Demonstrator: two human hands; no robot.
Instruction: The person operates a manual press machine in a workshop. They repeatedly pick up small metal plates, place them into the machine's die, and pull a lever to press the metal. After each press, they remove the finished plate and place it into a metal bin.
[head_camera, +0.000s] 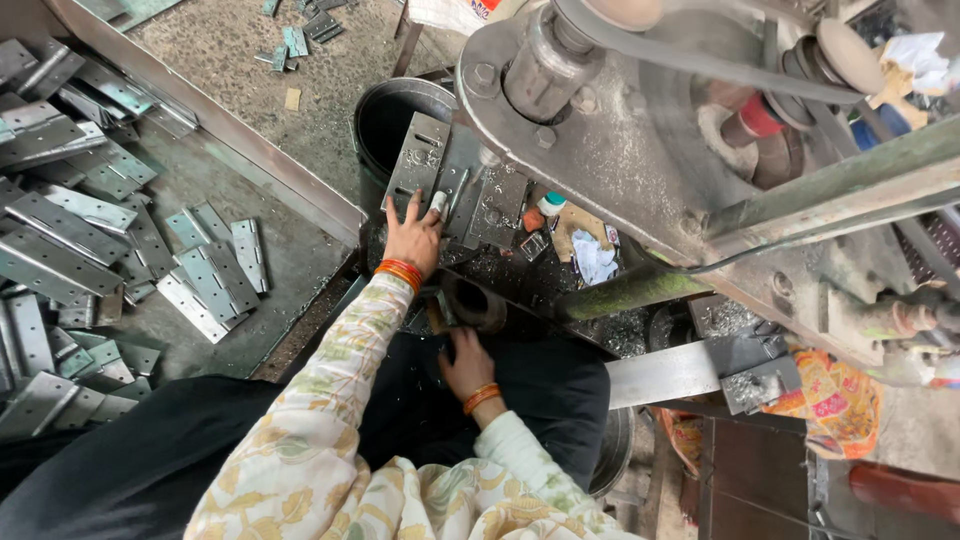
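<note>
Here the left hand lies spread, fingers apart and flat, on the lower end of a grey punched steel hinge plate that rests on the dark, chip-strewn bed of the grey belt-driven press machine. The hand presses down on the plate and does not close around it. The plate's upper end points toward the black round metal bucket just behind it, and a second flat steel piece lies just beside it to the right.

The right hand is low, near the lap, its fingers curled close to a short dark metal tube at the bench edge. Whether it clamps anything I cannot tell, since the fingertips are hidden.

The plate looks stiff and thin, fairly light for one hand, probably with sharp cut edges and perhaps an oily, slippery face. By my judgement it is best taken by its long edges near the lower end, thumb on one side and fingers on the other, clear of the punched holes. That end sits directly under the left palm, so the grip point is already touching the hand. A loose heap of similar galvanised hinge leaves lies well apart on the grey sheet-metal tray at the left.
</note>
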